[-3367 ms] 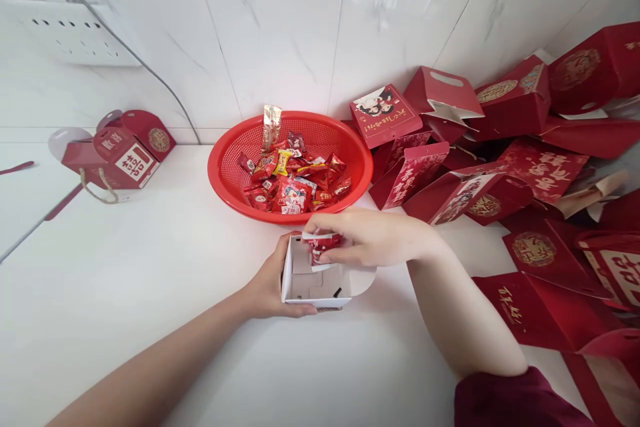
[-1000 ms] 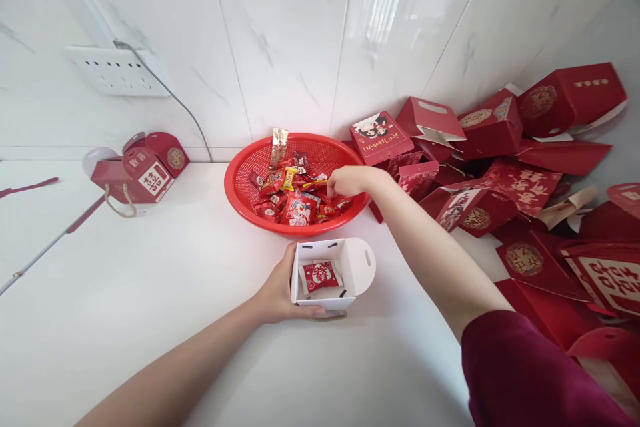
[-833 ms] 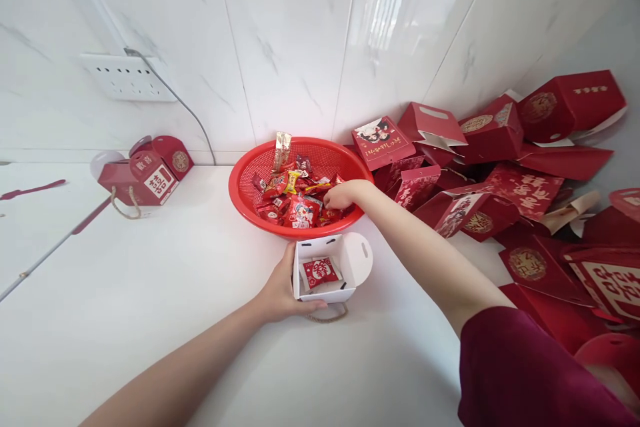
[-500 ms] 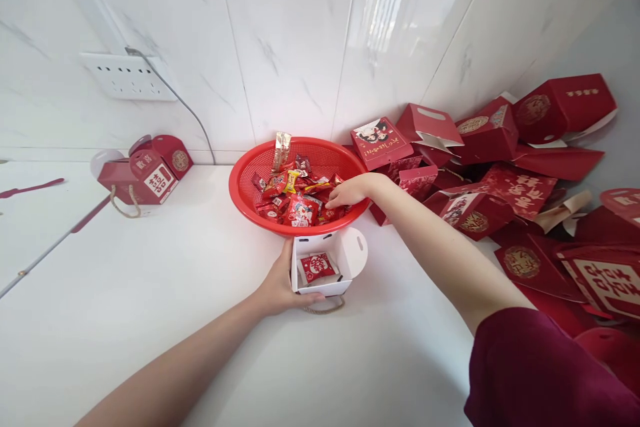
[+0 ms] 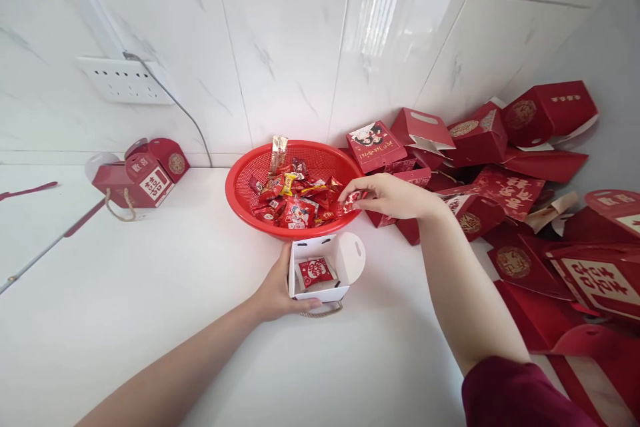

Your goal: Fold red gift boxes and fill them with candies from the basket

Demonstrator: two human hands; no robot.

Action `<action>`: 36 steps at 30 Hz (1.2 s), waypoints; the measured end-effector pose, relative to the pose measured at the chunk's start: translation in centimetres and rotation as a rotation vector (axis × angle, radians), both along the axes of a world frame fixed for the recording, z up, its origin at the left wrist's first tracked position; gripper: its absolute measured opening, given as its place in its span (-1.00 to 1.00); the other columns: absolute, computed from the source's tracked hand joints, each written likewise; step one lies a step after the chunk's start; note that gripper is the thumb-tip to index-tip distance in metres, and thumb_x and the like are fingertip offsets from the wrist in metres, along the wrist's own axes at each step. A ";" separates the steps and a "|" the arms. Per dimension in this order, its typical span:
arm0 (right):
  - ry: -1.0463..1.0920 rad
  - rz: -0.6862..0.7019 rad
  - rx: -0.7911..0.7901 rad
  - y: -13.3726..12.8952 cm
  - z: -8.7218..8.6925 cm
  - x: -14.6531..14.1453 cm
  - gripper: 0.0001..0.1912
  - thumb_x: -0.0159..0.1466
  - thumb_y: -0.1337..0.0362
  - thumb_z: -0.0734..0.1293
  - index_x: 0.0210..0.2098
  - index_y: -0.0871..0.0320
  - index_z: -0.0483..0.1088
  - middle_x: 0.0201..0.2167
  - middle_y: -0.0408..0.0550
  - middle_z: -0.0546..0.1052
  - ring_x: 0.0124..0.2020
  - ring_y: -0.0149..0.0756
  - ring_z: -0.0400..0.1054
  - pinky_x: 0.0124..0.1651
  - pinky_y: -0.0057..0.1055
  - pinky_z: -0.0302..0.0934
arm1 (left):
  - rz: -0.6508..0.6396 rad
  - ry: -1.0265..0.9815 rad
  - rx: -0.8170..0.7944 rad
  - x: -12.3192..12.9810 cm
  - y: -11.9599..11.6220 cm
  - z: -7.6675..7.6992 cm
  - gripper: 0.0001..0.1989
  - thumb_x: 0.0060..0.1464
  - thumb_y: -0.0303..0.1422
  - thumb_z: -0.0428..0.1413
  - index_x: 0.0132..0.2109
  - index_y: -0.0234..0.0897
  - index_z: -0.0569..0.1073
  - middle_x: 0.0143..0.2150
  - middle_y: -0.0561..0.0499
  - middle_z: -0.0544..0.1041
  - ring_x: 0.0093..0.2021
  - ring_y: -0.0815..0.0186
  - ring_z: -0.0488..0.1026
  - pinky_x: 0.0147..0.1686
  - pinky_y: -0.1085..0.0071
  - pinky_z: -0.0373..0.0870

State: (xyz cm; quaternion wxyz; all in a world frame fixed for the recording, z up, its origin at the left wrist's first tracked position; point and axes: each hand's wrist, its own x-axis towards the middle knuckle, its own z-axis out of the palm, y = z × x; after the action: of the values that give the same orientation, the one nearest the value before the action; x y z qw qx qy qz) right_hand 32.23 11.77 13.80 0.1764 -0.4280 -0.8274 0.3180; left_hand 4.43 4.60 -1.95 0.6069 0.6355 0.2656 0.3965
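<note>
- White socket panel (image 5: pixel 125 90), upper left of the frame, on the marbled tile wall (image 5: pixel 285 40)
- Gray cable (image 5: pixel 176 101), running from the panel down toward the white tabletop (image 5: pixel 230 373)
- Red gift box (image 5: pixel 133 181) with a rope handle (image 5: pixel 120 211), left of the frame
- Dark red strips (image 5: pixel 86 218), far left
- Heap of red gift boxes (image 5: pixel 550 110), right side, some tilted
- Bright striped reflection (image 5: pixel 376 13) on the tiles, top center-right

The smooth white table (image 5: pixel 175 267) carries a red basket (image 5: pixel 265 229) near the wall. A red box (image 5: pixel 125 181) with a rope handle (image 5: pixel 131 205) sits to its left, and a jumbled heap of red boxes (image 5: pixel 480 143) spreads along the right — some tipped over. An open box (image 5: pixel 323 295) is just in front of the basket; whether it touches the tabletop is unclear.
</note>
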 end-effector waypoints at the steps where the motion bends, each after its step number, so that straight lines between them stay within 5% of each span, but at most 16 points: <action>1: 0.083 -0.037 -0.005 -0.8 -0.2 0.0 -0.72 0.27 0.23 0.31 -0.04 0.06 0.48 -0.19 -0.08 0.59 -0.26 -0.22 0.48 -0.20 -0.30 0.37 | -0.006 -0.009 0.003 0.0 -0.1 0.1 -0.06 -0.20 -0.36 0.43 0.29 -0.05 0.14 0.25 -0.21 0.36 0.24 -0.21 0.32 0.18 -0.30 0.22; 6: 0.318 0.011 -0.039 -4.4 -0.7 -1.2 -0.73 0.32 0.18 0.34 -0.02 0.09 0.35 -0.26 -0.10 0.57 -0.30 -0.29 0.46 -0.27 -0.38 0.34 | -0.012 0.041 0.122 0.3 -0.5 0.2 -0.01 -0.26 -0.38 0.46 0.28 -0.13 0.15 0.26 -0.25 0.33 0.24 -0.20 0.32 0.17 -0.22 0.27; 12: 0.109 0.183 0.159 -7.4 -1.7 -4.8 -0.77 0.40 0.40 0.21 -0.12 0.10 0.49 -0.16 -0.12 0.60 -0.21 -0.35 0.48 -0.16 -0.44 0.28 | 0.120 0.128 0.358 0.4 -0.8 0.0 0.10 -0.39 -0.35 0.49 0.30 0.07 0.15 0.26 -0.13 0.31 0.22 -0.23 0.30 0.19 -0.27 0.24; 18: -0.024 0.362 0.113 -7.8 -3.1 -6.4 -0.78 0.37 0.38 0.24 -0.22 0.09 0.55 -0.27 -0.15 0.62 -0.33 -0.38 0.46 -0.26 -0.47 0.24 | 0.075 0.129 0.247 0.6 -0.7 0.4 0.01 -0.27 -0.35 0.46 0.28 0.00 0.11 0.20 -0.13 0.38 0.17 -0.12 0.38 0.15 -0.22 0.32; 22: 0.071 0.048 0.234 -4.3 -1.1 -4.4 -0.74 0.41 0.31 0.17 -0.15 0.16 0.51 -0.24 -0.09 0.62 -0.25 -0.35 0.48 -0.18 -0.48 0.26 | 0.012 0.069 0.095 0.8 -0.3 0.6 -0.10 -0.15 -0.32 0.41 0.28 -0.09 0.12 0.24 -0.20 0.35 0.21 -0.14 0.36 0.13 -0.24 0.33; 24: -0.062 -0.058 0.217 -0.9 -0.8 -4.0 -0.69 0.42 0.30 0.13 -0.10 0.18 0.49 -0.20 -0.05 0.62 -0.19 -0.31 0.48 -0.13 -0.47 0.27 | 0.017 0.073 0.064 0.7 -0.2 0.6 -0.06 -0.20 -0.33 0.43 0.28 -0.07 0.13 0.28 -0.21 0.31 0.26 -0.18 0.30 0.18 -0.27 0.26; 26: -0.420 0.029 0.069 2.9 -1.4 -4.5 -0.65 0.38 0.37 0.12 -0.05 0.18 0.51 -0.06 -0.02 0.60 -0.07 -0.25 0.46 -0.03 -0.46 0.25 | 0.030 0.099 0.063 0.5 -0.1 0.5 -0.05 -0.23 -0.32 0.44 0.27 -0.06 0.14 0.27 -0.21 0.32 0.25 -0.19 0.31 0.18 -0.28 0.26; 30: -0.651 0.164 -0.080 8.2 -4.2 -6.9 -0.76 0.21 0.38 0.32 -0.19 0.22 0.61 -0.12 0.04 0.62 -0.11 -0.13 0.48 -0.03 -0.40 0.26 | 0.015 0.120 0.058 0.2 0.0 0.5 -0.04 -0.21 -0.32 0.43 0.29 -0.03 0.10 0.26 -0.20 0.33 0.23 -0.19 0.33 0.15 -0.26 0.29; 36: -0.629 0.229 -0.037 8.9 -5.8 -7.7 -0.87 0.06 0.24 0.48 -0.43 0.19 0.61 -0.48 -0.08 0.60 -0.49 -0.28 0.46 -0.29 -0.40 0.30 | -0.014 0.098 0.055 0.1 0.2 0.5 -0.01 -0.20 -0.34 0.43 0.30 -0.01 0.08 0.26 -0.21 0.33 0.24 -0.20 0.31 0.15 -0.29 0.26</action>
State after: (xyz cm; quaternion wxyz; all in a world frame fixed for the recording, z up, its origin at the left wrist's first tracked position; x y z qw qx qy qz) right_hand 24.57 20.72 7.99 -0.1323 -0.4124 -0.8782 0.2029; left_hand 4.51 4.77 -1.47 0.5784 0.6724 0.2795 0.3677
